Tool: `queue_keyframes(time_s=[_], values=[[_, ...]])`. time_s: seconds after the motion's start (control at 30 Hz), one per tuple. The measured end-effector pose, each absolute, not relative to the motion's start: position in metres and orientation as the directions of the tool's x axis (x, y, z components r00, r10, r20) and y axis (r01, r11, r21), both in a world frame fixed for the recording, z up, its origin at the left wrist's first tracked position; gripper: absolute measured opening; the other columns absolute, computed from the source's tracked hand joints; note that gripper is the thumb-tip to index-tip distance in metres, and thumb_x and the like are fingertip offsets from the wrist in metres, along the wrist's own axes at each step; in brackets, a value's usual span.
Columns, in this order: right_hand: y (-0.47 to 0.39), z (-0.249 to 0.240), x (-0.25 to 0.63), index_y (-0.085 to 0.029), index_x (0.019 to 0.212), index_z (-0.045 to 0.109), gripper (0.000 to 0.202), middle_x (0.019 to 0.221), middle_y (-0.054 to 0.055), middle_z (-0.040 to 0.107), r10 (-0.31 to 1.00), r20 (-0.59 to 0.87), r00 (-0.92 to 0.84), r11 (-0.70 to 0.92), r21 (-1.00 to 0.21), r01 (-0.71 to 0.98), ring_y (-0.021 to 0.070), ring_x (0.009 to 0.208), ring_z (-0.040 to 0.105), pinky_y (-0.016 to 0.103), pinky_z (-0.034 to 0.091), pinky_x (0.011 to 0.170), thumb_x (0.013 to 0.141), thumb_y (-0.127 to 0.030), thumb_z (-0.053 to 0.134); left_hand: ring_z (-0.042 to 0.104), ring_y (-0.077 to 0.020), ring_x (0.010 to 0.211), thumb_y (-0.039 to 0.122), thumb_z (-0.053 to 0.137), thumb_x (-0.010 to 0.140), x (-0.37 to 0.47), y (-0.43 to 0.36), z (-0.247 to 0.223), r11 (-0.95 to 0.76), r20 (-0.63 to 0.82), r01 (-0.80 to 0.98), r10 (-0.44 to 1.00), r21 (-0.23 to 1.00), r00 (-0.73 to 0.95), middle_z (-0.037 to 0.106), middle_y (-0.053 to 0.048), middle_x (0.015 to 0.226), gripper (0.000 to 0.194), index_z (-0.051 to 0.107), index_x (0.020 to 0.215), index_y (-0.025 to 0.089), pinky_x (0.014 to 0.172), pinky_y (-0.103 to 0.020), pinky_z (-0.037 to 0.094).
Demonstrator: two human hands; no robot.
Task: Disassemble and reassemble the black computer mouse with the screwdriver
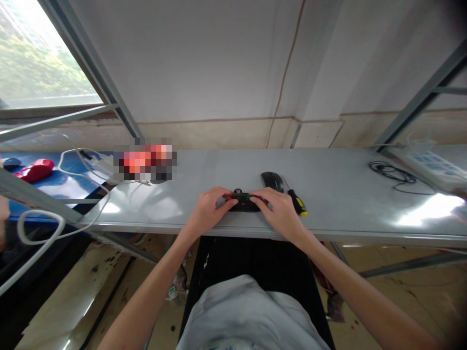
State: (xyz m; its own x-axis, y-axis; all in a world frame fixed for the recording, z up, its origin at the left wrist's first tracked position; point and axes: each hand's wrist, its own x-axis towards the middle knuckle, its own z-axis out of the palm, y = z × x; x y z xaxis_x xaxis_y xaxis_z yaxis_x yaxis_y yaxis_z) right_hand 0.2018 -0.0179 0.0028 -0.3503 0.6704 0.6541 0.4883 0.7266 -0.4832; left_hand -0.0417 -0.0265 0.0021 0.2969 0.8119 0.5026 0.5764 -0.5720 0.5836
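Pale wall panels rise behind a smooth grey workbench point(339, 194), which catches bright glare toward its right end. Near its front edge, directly before the person, a slim green circuit board point(244, 196) sits between the two hands, over a black plastic base point(245, 207); whether it is seated in the base or just above it, I cannot tell. The left hand point(211, 206) pinches one end between thumb and fingers, and the right hand point(280, 210) pinches the other in the same way. A small round part point(238, 192) stands at the board's far side, near the left fingertips. Just beyond the right hand lies a curved black mouse shell point(272, 181), with a black-and-yellow screwdriver point(298, 203) beside it. I judge the board to be very light and stiff, more likely to crack or lose a soldered part than to bend, so the edges at its two ends are the place to hold it, with light, even pressure. The base looks like rigid, fairly slick plastic, best steadied by its outer rim.
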Motion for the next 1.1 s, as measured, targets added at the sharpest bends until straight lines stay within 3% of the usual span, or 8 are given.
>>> queue_keyframes(time_s=[0.27, 0.53, 0.87, 1.1], values=[[-0.0144, 0.0012, 0.2028, -0.020, 0.102, 0.079, 0.012, 0.082, 0.004, 0.082, 0.749, 0.608, -0.265, 0.647, -0.582, 0.493, 0.0195, 0.066, 0.074, 0.030, 0.057, 0.070, 0.100, -0.024, 0.067, 0.068, -0.0159, 0.086, 0.019, 0.078, 0.096, -0.0422, -0.0243, -0.0021, -0.586, 0.523, 0.572, 0.800, 0.574, 0.294, 0.076, 0.000, 0.095, 0.012, 0.074, 0.107, 0.023, 0.070, -0.025, 0.049], [-0.0146, -0.0001, 0.2035, -0.020, 0.104, 0.077, 0.010, 0.083, 0.003, 0.083, 0.799, 0.554, -0.236, 0.597, -0.678, 0.429, 0.0197, 0.071, 0.078, 0.030, 0.060, 0.074, 0.096, -0.022, 0.071, 0.069, -0.0163, 0.086, 0.021, 0.078, 0.095, -0.0413, -0.0242, -0.0005, -0.584, 0.519, 0.552, 0.804, 0.595, 0.291, 0.077, -0.001, 0.094, 0.009, 0.075, 0.104, 0.022, 0.070, -0.025, 0.050], [-0.0143, 0.0015, 0.2032, -0.021, 0.102, 0.076, 0.010, 0.080, 0.002, 0.083, 0.831, 0.494, -0.256, 0.557, -0.737, 0.384, 0.0197, 0.072, 0.078, 0.031, 0.061, 0.076, 0.094, -0.022, 0.070, 0.071, -0.0164, 0.089, 0.027, 0.078, 0.096, -0.0436, -0.0231, -0.0054, -0.579, 0.523, 0.550, 0.806, 0.602, 0.277, 0.077, -0.001, 0.099, 0.036, 0.070, 0.132, 0.025, 0.076, -0.026, 0.054], [-0.0157, 0.0025, 0.2032, -0.021, 0.100, 0.076, 0.009, 0.081, 0.002, 0.083, 0.840, 0.475, -0.263, 0.542, -0.747, 0.384, 0.0200, 0.072, 0.077, 0.031, 0.059, 0.075, 0.094, -0.023, 0.069, 0.069, -0.0158, 0.089, 0.024, 0.078, 0.097, -0.0441, -0.0241, -0.0042, -0.604, 0.527, 0.537, 0.791, 0.590, 0.311, 0.076, -0.001, 0.101, 0.034, 0.072, 0.131, 0.027, 0.074, -0.025, 0.054]])
